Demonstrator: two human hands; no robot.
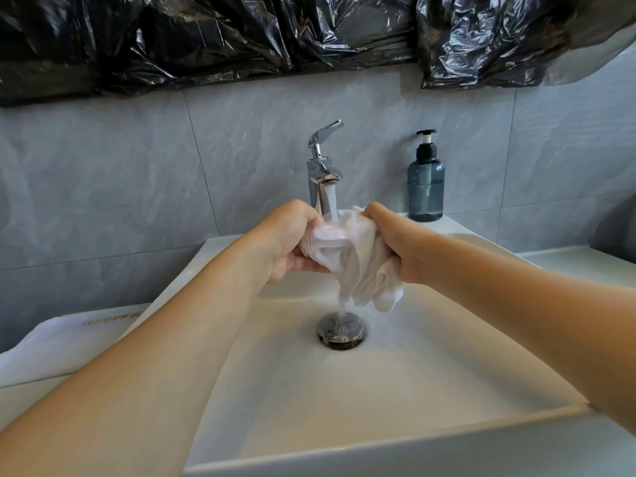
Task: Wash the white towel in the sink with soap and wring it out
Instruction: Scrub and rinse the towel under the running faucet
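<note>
The wet white towel (358, 259) is bunched between both hands over the white sink (395, 390). My left hand (290, 237) grips its left part and my right hand (399, 241) grips its right part. Water runs from the chrome tap (321, 166) onto the top of the towel, and the towel's lower folds hang down toward the dark metal drain (340, 330). Water streams off the towel into the drain. A blue soap pump bottle (426, 180) stands on the sink's back right corner, just beyond my right hand.
A folded white cloth (58, 342) with lettering lies on the counter left of the sink. Black plastic sheeting (241, 32) hangs across the wall above grey tiles. The tap's lever is lifted.
</note>
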